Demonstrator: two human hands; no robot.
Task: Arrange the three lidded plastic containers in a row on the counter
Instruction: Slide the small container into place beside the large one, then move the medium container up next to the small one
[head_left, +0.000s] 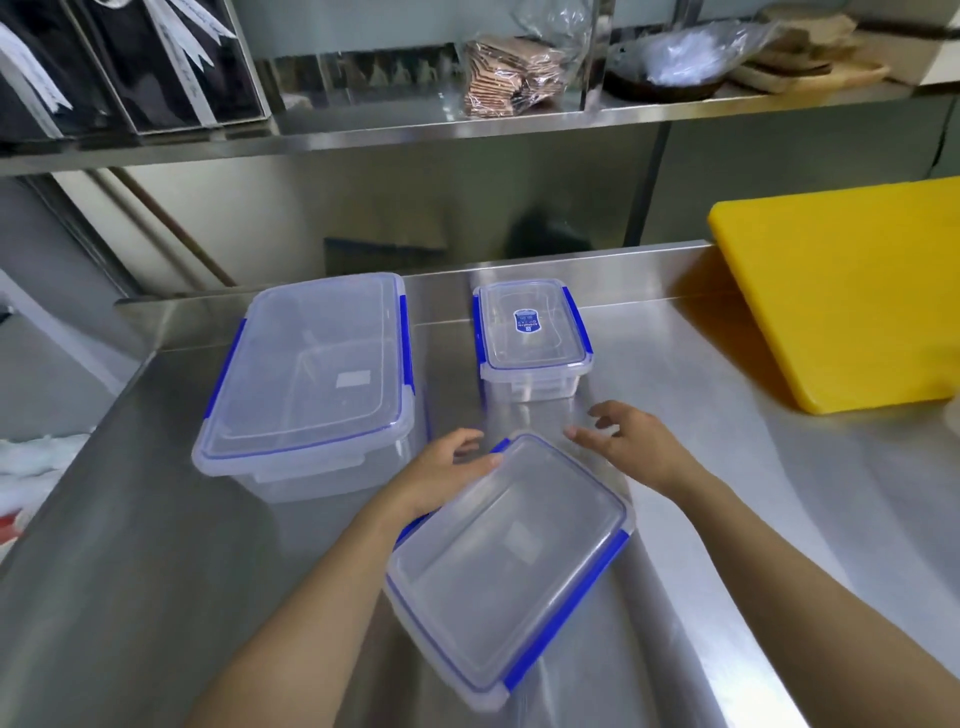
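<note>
Three clear plastic containers with blue lid clips stand on the steel counter. The large container is at the back left. The small container, with a blue label on its lid, is at the back middle. The medium container lies nearest to me, turned at an angle. My left hand rests on its far left corner, fingers on the lid edge. My right hand hovers just past its far right corner with fingers spread, holding nothing.
A yellow cutting board leans at the back right of the counter. A steel shelf above holds black boxes, a bag of brown packets and wrapped dishes. White cloth lies off the counter's left edge.
</note>
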